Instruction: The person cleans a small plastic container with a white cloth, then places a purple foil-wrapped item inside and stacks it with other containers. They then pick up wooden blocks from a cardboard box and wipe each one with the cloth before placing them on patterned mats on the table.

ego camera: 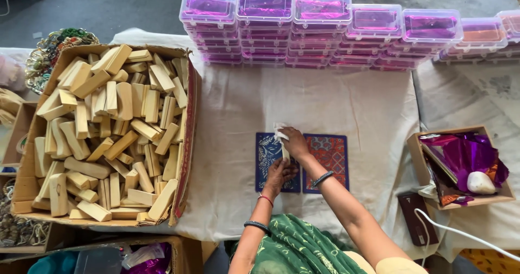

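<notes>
Two small patterned mats lie side by side on the white cloth: a blue one [268, 157] on the left and a red-orange one with a blue border [329, 153] on the right. My left hand [280, 175] rests flat on the blue mat's lower part. My right hand [294, 141] is closed on a white cloth or wipe [281, 134] pressed near the blue mat's top edge.
A big cardboard box of pale wooden blocks [108, 127] stands at the left. Stacks of clear plastic cases with purple foil [325, 33] line the far edge. A small box of purple foil with a white stone [463, 163] sits right, beside a dark wallet [414, 217] and white cable.
</notes>
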